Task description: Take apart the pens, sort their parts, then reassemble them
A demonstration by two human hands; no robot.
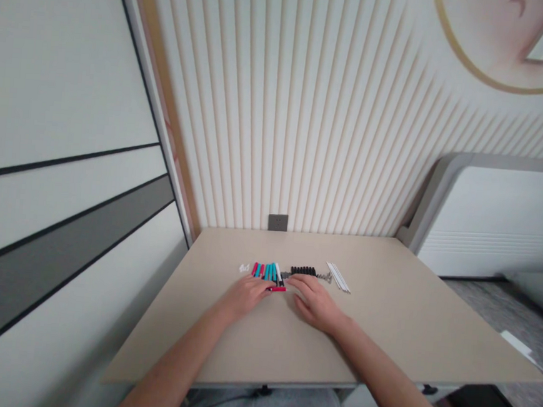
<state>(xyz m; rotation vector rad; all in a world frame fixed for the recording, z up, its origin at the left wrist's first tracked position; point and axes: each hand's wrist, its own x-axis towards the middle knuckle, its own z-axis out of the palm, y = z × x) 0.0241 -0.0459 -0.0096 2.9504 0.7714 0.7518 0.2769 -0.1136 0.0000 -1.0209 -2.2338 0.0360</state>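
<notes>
A red pen barrel [278, 289] lies crosswise between the fingers and thumb of my left hand [245, 297]. My right hand [318, 301] is just to its right, thumb apart from the stretched fingers, with nothing visible in it. Its index fingertip is close to the barrel's right end. Beyond my left hand, red and teal pen barrels [265, 271] stand in a row, with a white one [278, 273] at the right end. Several black caps [304, 270] are lined up behind my right hand, beside small metallic parts [326, 277]. My fingers partly hide these rows.
Thin white sticks [338, 278] lie at the right, and small white pieces [244, 268] at the left. The beige table [251, 346] meets a ribbed wall with a dark socket [278, 223]. A white cabinet [64, 212] borders the left side; a bed headboard [496, 221] stands right.
</notes>
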